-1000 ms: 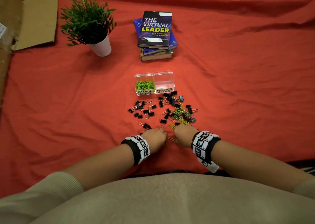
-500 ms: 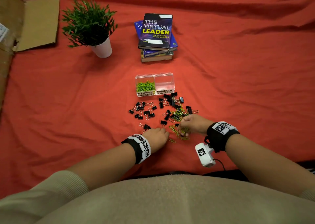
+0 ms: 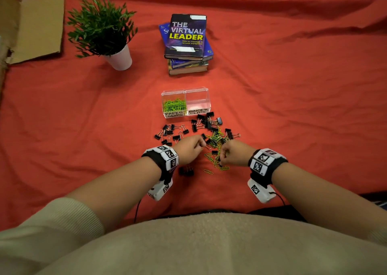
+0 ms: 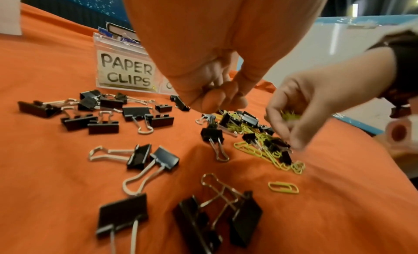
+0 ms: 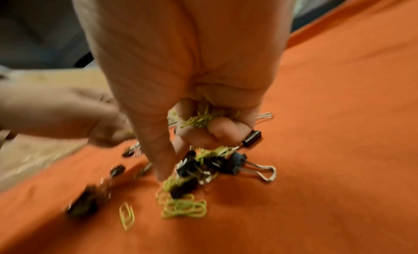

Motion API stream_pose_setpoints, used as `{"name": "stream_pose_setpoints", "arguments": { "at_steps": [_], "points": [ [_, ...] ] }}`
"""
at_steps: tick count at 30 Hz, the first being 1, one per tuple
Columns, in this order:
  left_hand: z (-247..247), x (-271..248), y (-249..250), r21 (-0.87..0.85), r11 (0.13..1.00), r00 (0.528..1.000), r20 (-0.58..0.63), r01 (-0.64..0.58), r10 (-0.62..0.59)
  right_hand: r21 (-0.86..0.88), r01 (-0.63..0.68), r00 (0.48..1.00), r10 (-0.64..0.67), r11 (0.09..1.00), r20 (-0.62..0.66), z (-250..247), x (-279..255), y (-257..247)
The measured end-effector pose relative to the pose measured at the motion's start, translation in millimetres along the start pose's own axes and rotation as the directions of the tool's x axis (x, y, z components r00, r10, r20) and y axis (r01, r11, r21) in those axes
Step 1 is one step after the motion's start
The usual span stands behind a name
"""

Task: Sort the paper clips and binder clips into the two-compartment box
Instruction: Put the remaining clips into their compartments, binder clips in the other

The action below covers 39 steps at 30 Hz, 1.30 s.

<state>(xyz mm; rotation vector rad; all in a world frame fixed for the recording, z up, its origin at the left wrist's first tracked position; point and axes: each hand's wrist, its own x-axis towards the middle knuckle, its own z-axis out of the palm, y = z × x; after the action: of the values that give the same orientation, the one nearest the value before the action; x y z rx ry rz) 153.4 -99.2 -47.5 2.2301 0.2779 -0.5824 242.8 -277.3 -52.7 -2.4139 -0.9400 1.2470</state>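
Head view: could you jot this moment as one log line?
right hand: grips paper clips | left hand: curled, contents unclear | box: binder side empty

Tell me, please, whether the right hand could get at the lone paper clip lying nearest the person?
Probably yes: the lone paper clip lies apart on bare cloth, with nothing over it. But the right hand already grips a bunch of paper clips.

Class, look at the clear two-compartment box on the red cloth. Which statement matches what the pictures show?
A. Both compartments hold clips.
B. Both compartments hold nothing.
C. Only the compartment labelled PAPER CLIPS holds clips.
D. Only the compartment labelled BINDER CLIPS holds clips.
C: in the head view the two-compartment box has green paper clips in its PAPER CLIPS side, while the BINDER CLIPS side shows none and the black binder clips lie on the cloth.
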Motion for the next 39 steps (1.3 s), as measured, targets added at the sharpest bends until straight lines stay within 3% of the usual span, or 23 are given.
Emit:
{"name": "stream_pose_setpoints", "arguments": {
  "at_steps": [3,8,12,17,24,29,32,35,37,39],
  "points": [
    [-1,5,1,-0.038,0.998,0.998,0.055,0.041,-0.039,-0.213,0.015,1.000,-0.012,0.977,0.013,7,4,-1],
    [8,4,7,-0.106,0.991,0.991,0.113,0.085,-0.072,-0.099,0.014,0.981,-0.033,0.995,-0.193,-1,5,3],
    [23,2,8,0.157,0.987,0.988,0.156,-0.033,0.009,-0.130,0.089,0.994,-0.097,0.988,-0.054,0,-5,2],
    [40,3,3,0.488,0.840,0.958,0.263,-0.238,0.118,-0.314,0.096,0.995,-0.090,0.944,0.032,17,-7,4],
    [45,0,0,0.550,0.792,0.954,0.265,-0.266,0.137,-0.397,0.094,0.995,-0.069,0.913,0.076,32,-9,6],
    [42,-2,-3,0.413,0.877,0.957,0.247,-0.245,0.151,-0.369,0.082,0.996,-0.065,0.926,0.058,36,-9,5],
    [33,-1,-2,0.241,0.958,0.984,0.129,-0.154,0.126,-0.237,0.079,0.996,-0.069,0.968,0.050,30,-9,6],
    [21,3,-3,0.106,0.993,0.998,0.016,-0.056,0.055,0.041,0.025,1.000,-0.024,0.999,-0.011,14,-8,8],
    [15,6,-3,0.035,0.999,0.999,-0.006,-0.037,0.037,0.310,-0.032,0.999,0.033,0.950,0.002,3,-6,9],
    [12,9,-1,-0.001,1.000,1.000,0.006,-0.013,0.013,0.523,-0.095,0.995,0.090,0.847,0.035,-7,-6,8]
  ]
}}
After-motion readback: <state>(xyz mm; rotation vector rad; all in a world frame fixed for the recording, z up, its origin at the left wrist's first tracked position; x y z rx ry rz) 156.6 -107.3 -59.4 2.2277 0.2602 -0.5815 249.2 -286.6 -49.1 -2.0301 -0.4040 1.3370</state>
